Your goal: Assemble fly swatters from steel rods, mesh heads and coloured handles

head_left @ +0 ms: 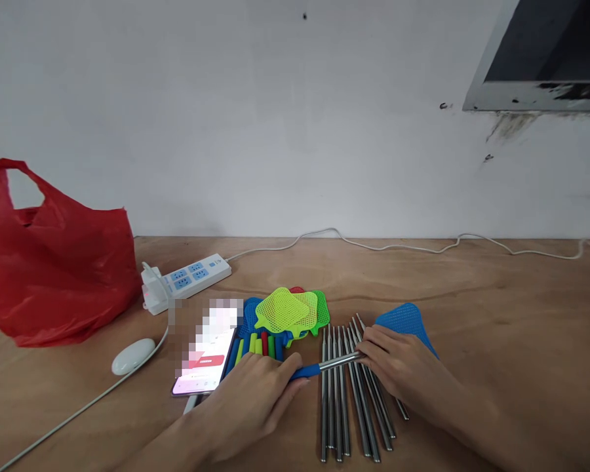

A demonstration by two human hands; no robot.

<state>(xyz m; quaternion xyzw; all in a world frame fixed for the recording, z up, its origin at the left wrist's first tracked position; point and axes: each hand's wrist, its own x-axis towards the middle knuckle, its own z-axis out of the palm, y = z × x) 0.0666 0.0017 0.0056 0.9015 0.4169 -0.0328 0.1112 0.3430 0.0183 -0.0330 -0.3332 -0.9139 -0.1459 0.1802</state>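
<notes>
1. Your left hand [255, 400] is at the near centre of the wooden table [496, 308]. Its thumb and forefinger are closed around a blue grip [307, 372].
2. Your right hand [398, 367] is just to the right of it. Its fingertips are pinched on the far end of a steel rod [339, 362].
3. That rod lies almost level between your two hands, with its left end in the blue grip. It crosses above the loose rods [347, 419].
4. The loose rods lie side by side on the table, running from near to far. The ones on the right fan out under your right hand.
5. A blue swatter head [406, 320] lies flat just beyond your right hand, partly covered by it.
6. Beyond your left hand is a stack of swatter heads with a yellow-green head [281, 311] on top. A row of coloured grips [259, 344] lies just in front of the stack.
7. A phone [204, 367] with a lit screen lies left of the grips, touching your left hand's side of the pile.
8. Farther left are a white power strip [187, 278], a white oval device [132, 355] on a cable, and a red plastic bag [54, 262].
</notes>
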